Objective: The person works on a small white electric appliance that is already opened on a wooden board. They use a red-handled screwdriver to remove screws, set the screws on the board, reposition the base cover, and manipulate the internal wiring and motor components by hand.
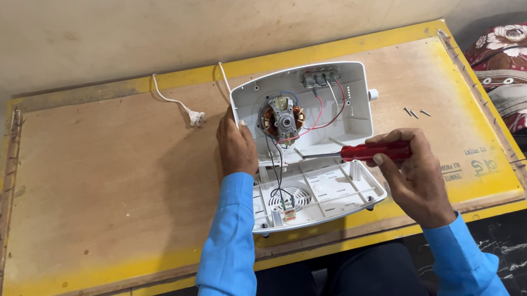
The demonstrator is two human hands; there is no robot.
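We see our right hand (412, 176) closed in a full grip around the red handle of a screwdriver (374, 151), whose thin metal shaft runs from the fist toward the opened white appliance housing (303, 109) and ends near the seam where its two halves meet. Just beyond the tip of the tool, inside the upper half, sits the motor (283, 118) with its copper windings, and red and black wires (320, 119) loop from it across to a switch block at the far wall of the casing. Directly below the screwdriver, touching the lower edge of the upper half, lies the detached white cover (328, 193) with a round vent grille. Our left hand (235, 145) rests flat against the housing's left side, fingers curved over the rim, holding nothing else. To the outer side of the grip, well apart from it, three small screws (414, 113) lie on the wooden tabletop (106, 188). Far beyond the left hand lies the white power plug (196, 117) on its cord.
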